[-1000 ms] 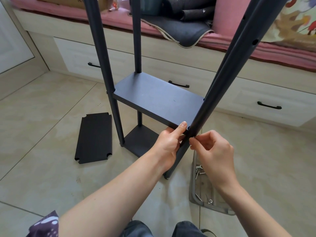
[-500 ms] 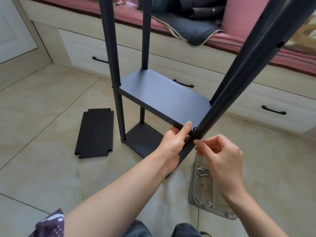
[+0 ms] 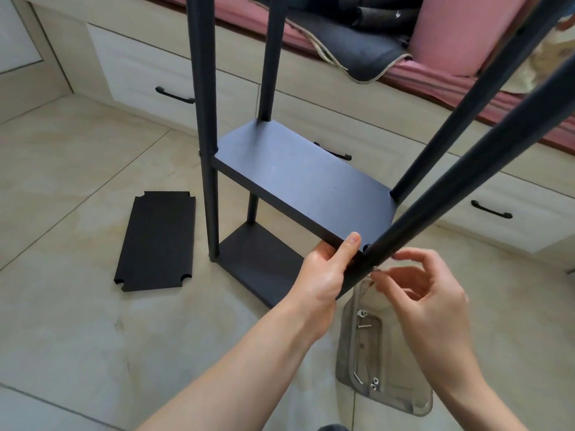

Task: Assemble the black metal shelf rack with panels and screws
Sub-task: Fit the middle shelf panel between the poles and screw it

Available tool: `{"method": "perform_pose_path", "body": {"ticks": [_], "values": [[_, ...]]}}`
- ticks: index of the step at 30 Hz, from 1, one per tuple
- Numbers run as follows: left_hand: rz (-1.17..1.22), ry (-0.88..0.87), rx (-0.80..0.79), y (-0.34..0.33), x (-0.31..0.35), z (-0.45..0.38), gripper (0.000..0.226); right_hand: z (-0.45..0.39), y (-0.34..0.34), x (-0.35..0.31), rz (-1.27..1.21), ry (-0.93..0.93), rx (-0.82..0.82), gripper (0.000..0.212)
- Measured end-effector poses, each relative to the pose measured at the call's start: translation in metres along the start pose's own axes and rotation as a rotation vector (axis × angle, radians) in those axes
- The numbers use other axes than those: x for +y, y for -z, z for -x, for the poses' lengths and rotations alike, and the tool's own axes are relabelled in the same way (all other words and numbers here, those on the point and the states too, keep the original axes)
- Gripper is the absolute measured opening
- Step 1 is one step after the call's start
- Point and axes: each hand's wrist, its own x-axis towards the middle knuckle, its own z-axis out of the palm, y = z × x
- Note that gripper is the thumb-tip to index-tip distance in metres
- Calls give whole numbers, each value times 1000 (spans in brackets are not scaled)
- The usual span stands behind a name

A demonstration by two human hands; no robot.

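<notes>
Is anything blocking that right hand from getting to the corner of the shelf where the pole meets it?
Nothing visible does. The right hand pinches something small right beside the near pole, at the shelf panel corner that the left hand grips.

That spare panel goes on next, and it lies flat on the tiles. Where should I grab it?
Take the flat black notched panel by its long right edge, nearest the rack's black metal post, probably sliding fingertips under there. The corner notches offer little to grip.
</notes>
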Motion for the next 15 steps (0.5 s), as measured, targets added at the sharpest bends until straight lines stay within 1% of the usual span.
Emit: {"method": "perform_pose_path", "body": {"ticks": [3,8,11,15], "values": [[-4,-24,-18,2,-5,-3,26,-5,1,1,-42,4,-62,38],[11,-50,-31,2,-10,-8,30,-15,4,2,-127,21,-109,33],[16,-70,-48,2,-12,-11,28,-19,5,7,-148,26,-133,32],[7,-93,-54,2,-13,-12,24,-25,6,13,-159,54,-206,47]]}}
